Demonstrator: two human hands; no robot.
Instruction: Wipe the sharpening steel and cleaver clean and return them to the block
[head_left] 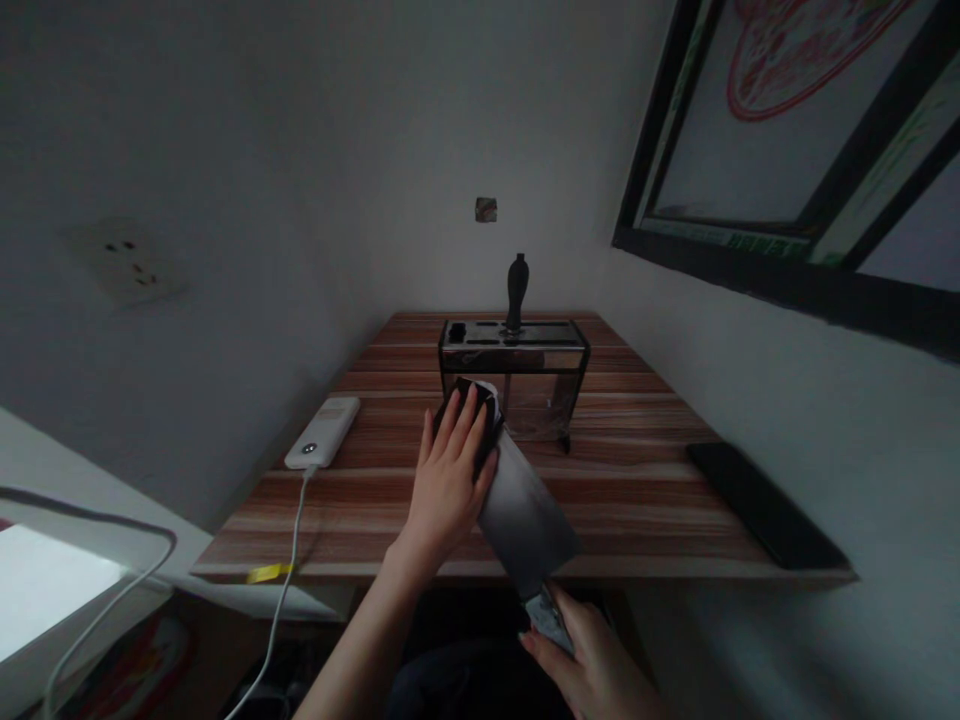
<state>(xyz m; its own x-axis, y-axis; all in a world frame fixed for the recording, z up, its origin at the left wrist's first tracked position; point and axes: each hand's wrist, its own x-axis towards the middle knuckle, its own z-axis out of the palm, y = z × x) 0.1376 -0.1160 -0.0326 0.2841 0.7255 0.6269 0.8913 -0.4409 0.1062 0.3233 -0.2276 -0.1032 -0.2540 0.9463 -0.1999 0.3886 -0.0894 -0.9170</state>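
Observation:
A broad cleaver [525,515] lies slanted over the wooden table [645,480], blade pointing away from me. My right hand [592,665] is closed around its handle at the table's front edge. My left hand [450,475] rests on the far end of the blade, fingers stretched flat over a dark cloth [480,405] with a bit of white at its tip. Just behind stands a metal knife block [514,375] with clear sides; one black knife handle [517,290] sticks up from its slots.
A white power bank [324,432] lies at the left of the table with a cable [289,560] trailing off the front edge. A black flat device [765,505] lies at the right edge. Walls close in left, back and right; a dark-framed window [787,200] is upper right.

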